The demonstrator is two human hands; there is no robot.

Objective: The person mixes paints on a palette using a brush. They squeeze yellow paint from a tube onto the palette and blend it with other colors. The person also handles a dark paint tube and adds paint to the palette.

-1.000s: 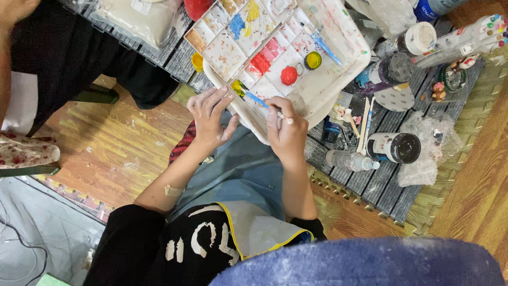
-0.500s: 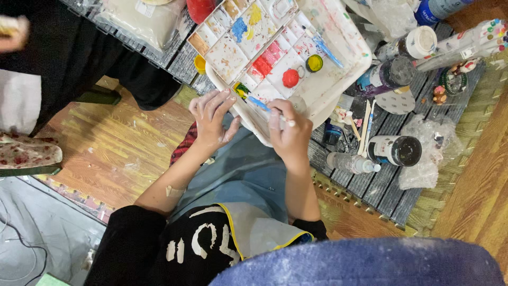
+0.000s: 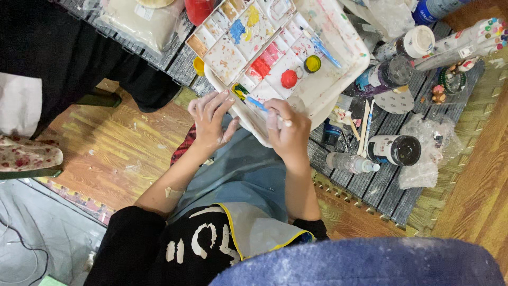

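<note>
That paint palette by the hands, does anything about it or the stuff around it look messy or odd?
The white palette is smeared with stray paint beyond its wells, normal for use. The right hand holds a blue brush; the left hand rests at the palette's edge. A dark jar lies on its side nearby, with no spill visible.

We see a white plastic paint palette (image 3: 323, 90) blotched red, blue and yellow, a blue-handled thin paintbrush (image 3: 259, 104), and a grey slatted mat (image 3: 386, 185).
</note>
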